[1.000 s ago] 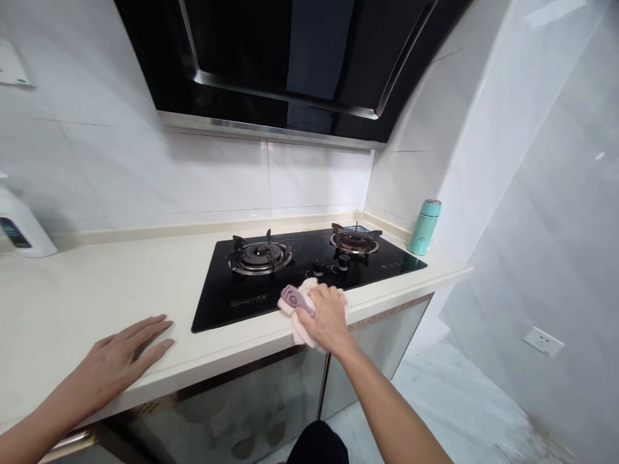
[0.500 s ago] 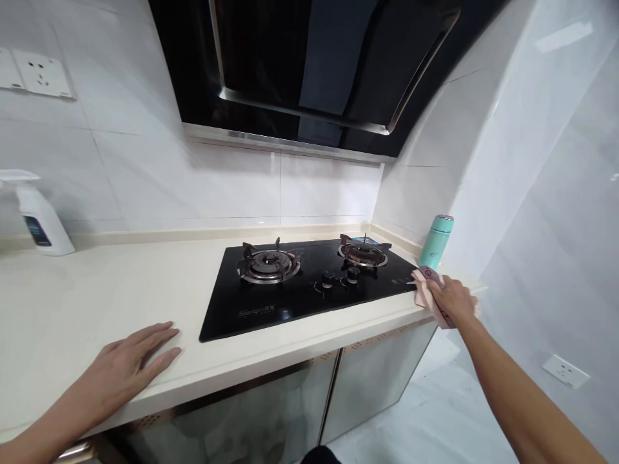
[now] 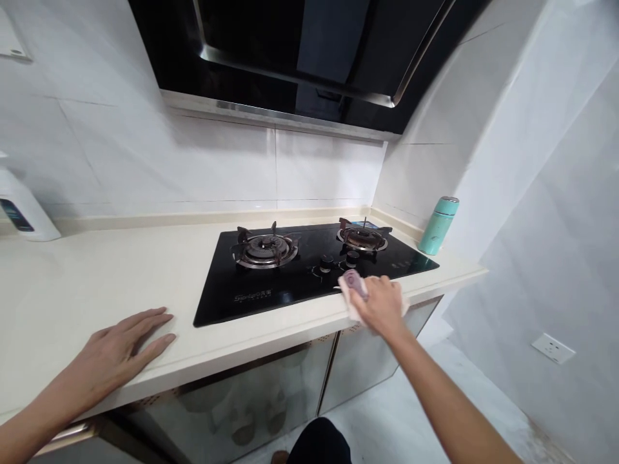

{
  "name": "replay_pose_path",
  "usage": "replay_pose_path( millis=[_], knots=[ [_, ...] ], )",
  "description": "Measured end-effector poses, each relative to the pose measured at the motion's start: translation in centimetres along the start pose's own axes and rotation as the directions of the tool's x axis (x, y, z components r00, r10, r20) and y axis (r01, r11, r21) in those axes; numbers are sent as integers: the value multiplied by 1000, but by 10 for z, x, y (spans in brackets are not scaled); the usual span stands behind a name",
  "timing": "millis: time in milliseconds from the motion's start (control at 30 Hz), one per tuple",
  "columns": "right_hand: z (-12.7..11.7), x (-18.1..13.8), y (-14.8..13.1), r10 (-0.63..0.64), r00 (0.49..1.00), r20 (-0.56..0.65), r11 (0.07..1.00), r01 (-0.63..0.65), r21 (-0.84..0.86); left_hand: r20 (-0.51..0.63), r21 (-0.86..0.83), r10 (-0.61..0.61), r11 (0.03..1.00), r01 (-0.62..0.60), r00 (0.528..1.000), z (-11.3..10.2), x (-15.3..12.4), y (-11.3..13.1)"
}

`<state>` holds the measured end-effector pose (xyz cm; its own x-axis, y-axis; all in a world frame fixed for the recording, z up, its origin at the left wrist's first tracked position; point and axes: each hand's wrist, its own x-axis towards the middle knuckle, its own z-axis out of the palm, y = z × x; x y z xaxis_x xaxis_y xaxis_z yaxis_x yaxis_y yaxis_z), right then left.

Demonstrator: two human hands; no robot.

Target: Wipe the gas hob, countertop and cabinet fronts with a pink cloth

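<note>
My right hand (image 3: 382, 301) grips a pinkish cloth (image 3: 352, 288) with a purple patch. The cloth lies at the front edge of the black gas stove (image 3: 256, 309), below the two knobs (image 3: 339, 261), and part of it hangs over the counter's front edge. My left hand (image 3: 123, 345) rests flat on the cream countertop (image 3: 120, 270), left of the stove, fingers stretched out and holding nothing. Two burners with dark pan supports, a left burner (image 3: 265, 248) and a right burner (image 3: 362, 238), sit on the stove's glass top.
A mint-green flask (image 3: 438, 225) stands by the stove's right end. At the far left is a white spray bottle (image 3: 29, 209), partly cut off. The black range hood (image 3: 271, 38) hangs above the stove. Glass-fronted cabinets (image 3: 271, 399) are below the counter.
My right hand has moved left with the cloth along the counter's front edge, from beside the flask to below the knobs. My left hand stays on the countertop. The view has shifted slightly.
</note>
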<state>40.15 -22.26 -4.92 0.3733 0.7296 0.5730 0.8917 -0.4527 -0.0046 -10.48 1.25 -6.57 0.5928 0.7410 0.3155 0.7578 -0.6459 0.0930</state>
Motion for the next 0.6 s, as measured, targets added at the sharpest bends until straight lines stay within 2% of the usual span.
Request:
replay_pose_path(
  millis=[133, 233, 333, 400, 467, 533, 600],
  knots=[
    [-5, -17, -106, -119, 984, -134, 974, 142, 177, 44, -29, -30, 999, 31, 999, -10, 0, 14],
    [-6, -28, -170, -196, 955, -222, 918, 258, 301, 67, -48, -54, 997, 57, 996, -17, 0, 25],
    [-8, -39, -217, -190, 946, -263, 851, 292, 436, 37, -54, -38, 998, 40, 999, -20, -1, 31],
    [-14, -43, -234, -146, 964, -224, 780, 252, 573, 16, -50, -37, 998, 37, 999, -20, -2, 33],
    [-21, -40, -236, -91, 987, -130, 625, 159, 765, 12, -51, -41, 998, 41, 999, -22, -3, 34],
    [-27, -29, -220, -28, 1000, -15, 351, 24, 936, 20, -58, -46, 997, 47, 999, -24, -4, 36],
    [-28, -13, -188, 59, 995, 79, 80, -84, 993, 29, -61, -45, 997, 46, 999, -27, -5, 38]
  ],
)
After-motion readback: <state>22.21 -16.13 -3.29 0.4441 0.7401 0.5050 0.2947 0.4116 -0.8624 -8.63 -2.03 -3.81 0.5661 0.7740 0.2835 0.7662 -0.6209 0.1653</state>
